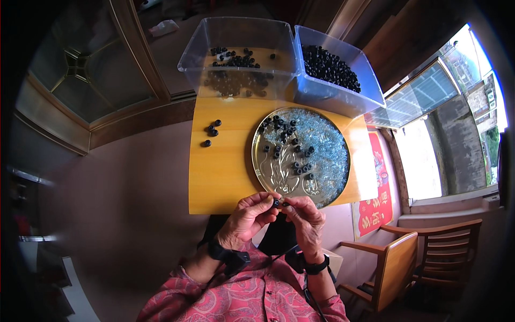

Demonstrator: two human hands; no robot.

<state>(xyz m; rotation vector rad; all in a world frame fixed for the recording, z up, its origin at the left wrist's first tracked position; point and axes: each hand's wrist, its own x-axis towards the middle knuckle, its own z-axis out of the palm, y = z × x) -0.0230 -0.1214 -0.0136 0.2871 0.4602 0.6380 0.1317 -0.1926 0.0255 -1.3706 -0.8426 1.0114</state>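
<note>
Grasping a small black bead (pixel 276 203) in the left hand's (pixel 242 221) grip, between thumb and forefinger, at lower centre of the frame. Pinching a second small dark piece (pixel 286 204) with the right hand's (pixel 308 221) fingertips, just beside the first; too small to make out in detail. Holding both close to the lower rim of a round metal tray (pixel 266 174), right of centre on the yellow worktop (pixel 217 180). Scattered over the tray: loose black beads (pixel 298 165), with tiny bluish, glassy bits (pixel 330 145) heaped along the right side. Lying left of the tray: a few stray beads (pixel 214 132). Standing at upper centre: a clear bin (pixel 244 27), partly filled with black beads, next to a fuller bluish bin (pixel 340 102).
</note>
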